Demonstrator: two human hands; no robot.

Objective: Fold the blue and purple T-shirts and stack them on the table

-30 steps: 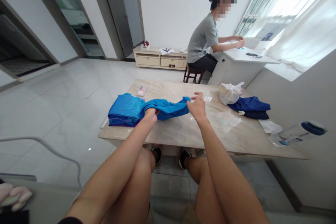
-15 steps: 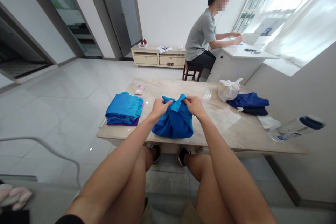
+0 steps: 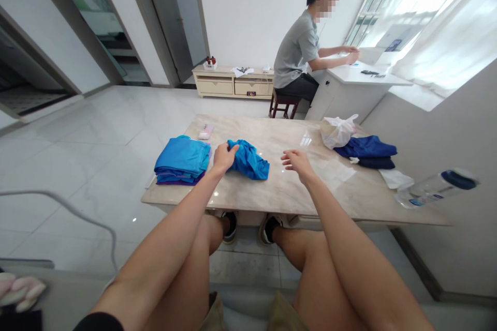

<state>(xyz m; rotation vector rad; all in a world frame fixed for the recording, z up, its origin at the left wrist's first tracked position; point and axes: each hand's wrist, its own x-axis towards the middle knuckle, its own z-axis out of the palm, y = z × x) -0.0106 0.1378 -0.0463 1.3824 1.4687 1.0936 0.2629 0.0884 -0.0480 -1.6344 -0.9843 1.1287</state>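
A crumpled bright blue cloth [image 3: 250,161] lies bunched on the marble-look table [image 3: 287,191] in front of me. My left hand [image 3: 225,156] pinches its upper left end between thumb and fingers. To the right of the cloth, apart from it, my right hand [image 3: 298,163] hovers with fingers spread and nothing in them. Left of my left hand sits a stack of folded cloths [image 3: 181,159], bright blue on top and purple at the bottom.
A small pink packet [image 3: 206,132] lies near the far left edge. On the right are a white plastic bag [image 3: 337,132], dark blue cloths [image 3: 367,151] and a clear bottle [image 3: 435,190] with a blue cap. Beyond, a person [image 3: 297,46] sits at a white desk [image 3: 359,76].
The blue cloth has gone from an upright, rounded bundle to a flatter, crumpled heap, shifted left. My right hand has let go and moved right; my left hand has shifted slightly left, still gripping it.
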